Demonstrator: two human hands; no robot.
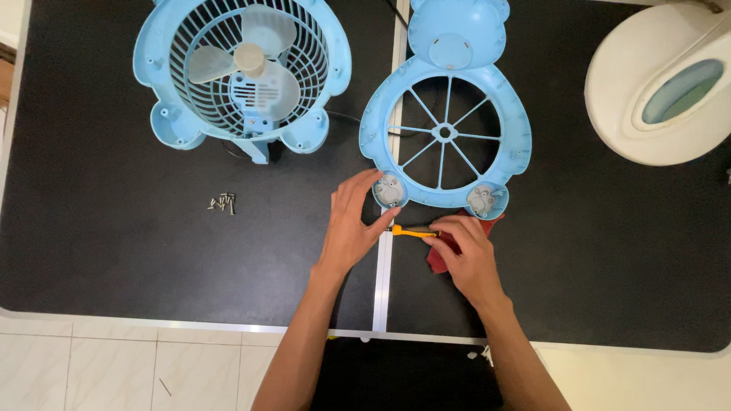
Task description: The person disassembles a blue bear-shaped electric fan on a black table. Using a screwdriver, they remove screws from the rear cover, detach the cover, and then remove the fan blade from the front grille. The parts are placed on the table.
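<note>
Yellow-handled screwdriver (413, 230) lies pinched in right hand (466, 255) fingers (449, 226); left hand (352, 224) fingers spread, tip-touching.

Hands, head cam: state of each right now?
Left hand: open, fingers spread, fingertips on the lower edge of the blue fan front cover.
Right hand: closed on the yellow-handled screwdriver.

Smooth plastic fan cover (445, 114) (matt black table (114, 251))
</note>
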